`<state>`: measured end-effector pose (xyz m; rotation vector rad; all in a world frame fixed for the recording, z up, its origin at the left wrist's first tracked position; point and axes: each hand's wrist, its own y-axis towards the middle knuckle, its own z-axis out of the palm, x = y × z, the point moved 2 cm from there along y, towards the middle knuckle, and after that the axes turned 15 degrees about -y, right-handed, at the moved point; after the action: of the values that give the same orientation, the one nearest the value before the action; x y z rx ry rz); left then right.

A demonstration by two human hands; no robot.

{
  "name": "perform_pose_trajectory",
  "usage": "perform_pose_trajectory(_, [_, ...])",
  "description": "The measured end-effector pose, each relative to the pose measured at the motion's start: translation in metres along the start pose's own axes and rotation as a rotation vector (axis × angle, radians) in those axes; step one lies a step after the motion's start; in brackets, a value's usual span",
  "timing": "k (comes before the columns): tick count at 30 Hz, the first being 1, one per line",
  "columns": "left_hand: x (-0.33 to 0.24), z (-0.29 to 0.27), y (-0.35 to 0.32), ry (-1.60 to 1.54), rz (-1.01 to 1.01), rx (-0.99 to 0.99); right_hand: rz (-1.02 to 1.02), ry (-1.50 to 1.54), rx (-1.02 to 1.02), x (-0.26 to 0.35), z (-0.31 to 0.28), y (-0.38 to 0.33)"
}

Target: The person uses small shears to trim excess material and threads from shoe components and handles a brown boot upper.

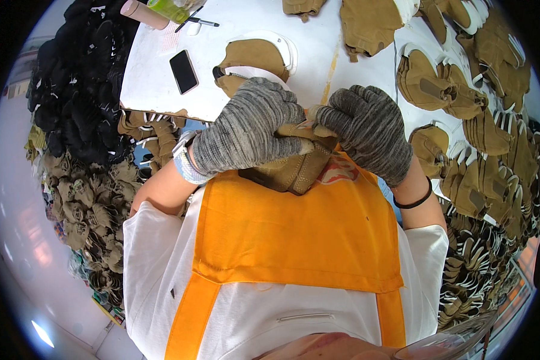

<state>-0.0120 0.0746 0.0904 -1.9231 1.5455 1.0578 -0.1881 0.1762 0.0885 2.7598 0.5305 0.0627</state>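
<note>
Both hands wear grey striped knit gloves. Between them, in front of an orange apron, hangs a brown suede shoe upper (pixel 299 170) with stitched seams. My left hand (pixel 252 123) pinches its top edge, thumb laid along the near side. My right hand (pixel 366 129) is closed on the opposite side of the same edge, its fingers curled. The fingertips of the two hands almost meet there. Just beyond my left hand, another brown upper (pixel 255 55) with a white curved edge lies on the white table (pixel 150 72).
A dark-screened phone (pixel 183 72), a pink bottle (pixel 144 14) and a black pen (pixel 189 19) lie at the table's far left. Stacked brown uppers (pixel 426 78) cover the right side. Black pieces (pixel 78 78) and olive-brown pieces (pixel 93 210) are heaped at the left.
</note>
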Motion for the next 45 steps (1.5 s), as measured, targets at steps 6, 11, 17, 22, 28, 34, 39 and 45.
perform_pose_trajectory(6, [0.002,0.001,0.002,-0.063,-0.008,0.016,0.04,0.243,-0.017,-0.012,0.01,-0.005])
perform_pose_trajectory(11, [0.0,0.0,0.001,-0.057,-0.053,0.03,0.048,0.206,0.056,-0.017,0.007,-0.007])
perform_pose_trajectory(17, [-0.002,0.002,0.003,-0.008,-0.024,0.035,0.007,0.061,0.077,-0.006,-0.003,-0.002])
perform_pose_trajectory(22, [0.0,0.005,0.004,-0.004,-0.028,0.077,-0.008,0.047,0.093,-0.005,-0.011,0.001])
perform_pose_trajectory(28, [0.002,0.006,0.005,-0.03,-0.012,0.046,-0.073,-0.017,0.084,-0.005,-0.006,0.004])
perform_pose_trajectory(34, [0.004,0.005,0.005,-0.028,-0.018,0.087,-0.051,0.042,0.031,-0.004,0.004,-0.002])
perform_pose_trajectory(39, [0.002,0.003,0.007,-0.052,-0.06,0.121,-0.039,0.082,-0.016,-0.004,0.009,-0.005])
perform_pose_trajectory(45, [0.001,0.003,0.011,0.004,-0.085,0.138,0.336,0.633,-0.053,-0.03,0.046,-0.021])
